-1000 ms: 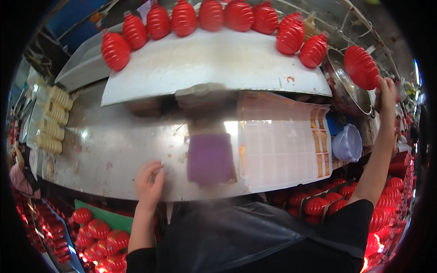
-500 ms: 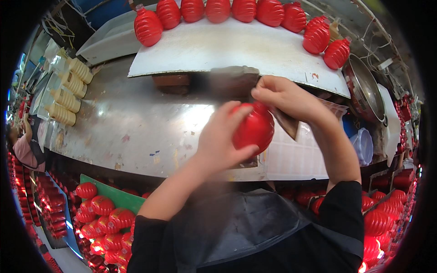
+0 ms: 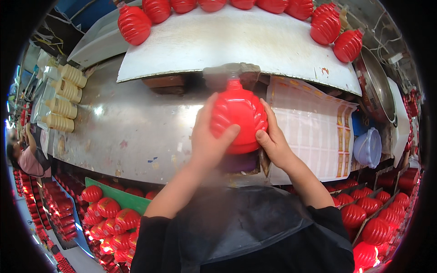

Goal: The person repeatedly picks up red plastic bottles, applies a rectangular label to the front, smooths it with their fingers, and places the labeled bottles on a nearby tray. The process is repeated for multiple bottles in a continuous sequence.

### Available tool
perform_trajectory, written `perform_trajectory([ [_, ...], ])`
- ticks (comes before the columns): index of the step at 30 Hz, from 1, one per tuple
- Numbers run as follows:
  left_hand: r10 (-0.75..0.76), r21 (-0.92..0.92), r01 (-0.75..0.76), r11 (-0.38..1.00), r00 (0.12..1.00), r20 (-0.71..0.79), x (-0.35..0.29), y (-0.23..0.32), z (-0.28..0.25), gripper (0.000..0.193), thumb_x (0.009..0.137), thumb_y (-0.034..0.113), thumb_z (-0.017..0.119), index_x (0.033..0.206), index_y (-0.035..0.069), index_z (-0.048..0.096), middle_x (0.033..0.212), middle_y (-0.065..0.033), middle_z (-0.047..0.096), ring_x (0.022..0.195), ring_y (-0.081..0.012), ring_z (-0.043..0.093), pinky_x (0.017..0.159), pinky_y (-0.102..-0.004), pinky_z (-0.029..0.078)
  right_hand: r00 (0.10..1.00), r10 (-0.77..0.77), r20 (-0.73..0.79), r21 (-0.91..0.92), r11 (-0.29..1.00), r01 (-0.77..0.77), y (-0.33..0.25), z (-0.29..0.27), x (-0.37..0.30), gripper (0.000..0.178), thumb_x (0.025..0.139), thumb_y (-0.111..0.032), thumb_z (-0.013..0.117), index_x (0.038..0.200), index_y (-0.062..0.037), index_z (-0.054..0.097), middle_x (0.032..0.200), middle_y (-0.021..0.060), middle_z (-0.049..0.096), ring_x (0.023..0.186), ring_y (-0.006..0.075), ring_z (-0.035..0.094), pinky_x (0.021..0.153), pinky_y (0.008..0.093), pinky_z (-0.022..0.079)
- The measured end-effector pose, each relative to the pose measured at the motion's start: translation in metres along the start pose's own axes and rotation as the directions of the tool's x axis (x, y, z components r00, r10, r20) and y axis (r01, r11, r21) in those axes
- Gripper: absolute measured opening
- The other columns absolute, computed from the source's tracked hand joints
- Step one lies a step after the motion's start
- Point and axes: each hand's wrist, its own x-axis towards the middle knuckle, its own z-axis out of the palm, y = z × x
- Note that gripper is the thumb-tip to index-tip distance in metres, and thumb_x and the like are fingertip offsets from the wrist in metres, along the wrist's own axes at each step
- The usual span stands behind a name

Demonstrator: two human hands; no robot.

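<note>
A red ridged plastic bottle with a clear neck is held over the metal table, its neck pointing away from me and a smooth panel facing up. My left hand grips its left side, thumb laid across the lower front. On the opposite side my right hand presses with fingers and thumb. Just beyond the neck, a grey-brown cloth lies at the edge of the raised white board. Beside my right hand is a sheet of clear, gold-printed labels.
Several red bottles line the white board's far side. Cream bottles stand at left. A purple bucket and large metal pan are at right. Red bottles are piled below left and right. Another person is far left.
My right hand has come down from near the cloth onto the bottle's right side. The bottle has turned so its neck and smooth panel show. The label sheet is now more exposed.
</note>
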Motion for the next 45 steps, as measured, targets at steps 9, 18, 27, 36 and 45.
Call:
perform_trajectory([
  [9,0.014,-0.280,-0.016,0.960,1.000,-0.010,0.003,-0.011,0.001,0.064,0.103,0.022,0.065,0.159,0.006,0.040,0.153,-0.0139,0.051,0.137,-0.0228,0.052,0.116,-0.0369,0.041,0.990,0.062,-0.123,0.051,0.997,-0.056,-0.003,0.027,-0.015,0.094,0.103,-0.061,0.052,0.166,-0.0024,0.013,0.148,0.0308,0.053,0.137,0.0440,0.055,0.114,0.0454,0.042],
  [18,0.070,-0.258,-0.070,0.964,0.998,-0.007,0.005,-0.011,0.001,0.064,0.109,0.028,0.058,0.163,0.006,0.032,0.157,-0.0152,0.045,0.140,-0.0249,0.049,0.118,-0.0403,0.039,0.927,0.038,-0.374,-0.091,0.993,-0.077,0.003,-0.003,-0.050,0.046,0.102,-0.032,0.065,0.134,0.0007,0.062,0.128,0.0221,0.068,0.107,0.0306,0.071,0.092,0.0401,0.055],
  [27,0.154,-0.127,-0.152,0.980,0.988,0.002,-0.013,-0.013,0.007,0.075,0.104,0.033,0.062,0.165,0.007,0.027,0.162,-0.0159,0.036,0.146,-0.0276,0.040,0.122,-0.0417,0.032,0.525,-0.139,-0.840,-0.525,0.458,-0.717,0.054,-0.147,-0.220,0.014,0.089,-0.006,0.066,0.096,-0.0016,0.077,0.106,0.0176,0.076,0.093,0.0376,0.074,0.081,0.0442,0.059],
  [36,0.198,-0.042,-0.197,0.979,0.980,0.007,-0.010,-0.013,0.005,0.071,0.105,0.029,0.058,0.165,0.005,0.028,0.163,-0.0164,0.036,0.147,-0.0273,0.039,0.123,-0.0415,0.030,0.870,-0.066,-0.488,-0.831,0.341,-0.440,0.064,-0.118,-0.258,0.051,0.083,-0.003,0.070,0.134,-0.0043,0.064,0.140,0.0170,0.064,0.094,0.0326,0.074,0.075,0.0412,0.061],
  [45,0.126,-0.083,-0.123,0.989,0.992,0.027,-0.008,-0.010,0.000,0.073,0.103,0.025,0.063,0.163,0.004,0.028,0.157,-0.0172,0.040,0.144,-0.0273,0.042,0.122,-0.0407,0.032,0.888,0.131,-0.441,-0.515,0.773,-0.370,0.016,-0.111,-0.213,0.012,0.089,-0.004,0.074,0.099,0.0012,0.077,0.086,0.0123,0.078,0.076,0.0240,0.076,0.069,0.0325,0.059],
])
